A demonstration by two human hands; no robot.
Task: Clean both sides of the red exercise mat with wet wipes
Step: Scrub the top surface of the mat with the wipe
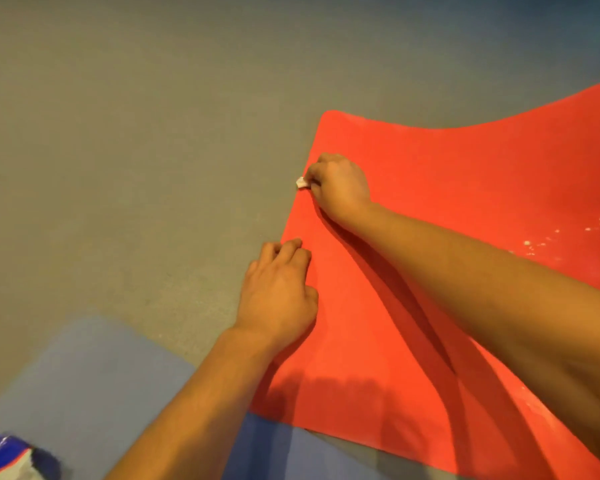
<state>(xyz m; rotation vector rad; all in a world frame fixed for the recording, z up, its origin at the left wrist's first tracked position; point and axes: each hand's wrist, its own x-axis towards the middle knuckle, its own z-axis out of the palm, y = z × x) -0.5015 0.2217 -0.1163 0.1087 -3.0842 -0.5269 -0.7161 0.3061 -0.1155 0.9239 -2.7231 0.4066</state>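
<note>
The red exercise mat (465,188) lies flat on the grey floor (118,133). At its left edge the right hand (340,185) pinches a balled wet wipe (301,182). Nearer, the left hand (278,292) rests bent fingers on that edge; whether it grips is unclear. The top side is apparently mid-wipe, and the next strokes should reach the white specks (534,242).

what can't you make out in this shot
Head view only:
wet wipe: mostly hidden inside the right hand; only a white corner shows.
red mat: cut off by the right and bottom edges; underside hidden.
wipes pack: cut off by the bottom-left corner, print blurred.
left hand: its own fingers hide whether it presses or pinches the mat's edge.
</note>
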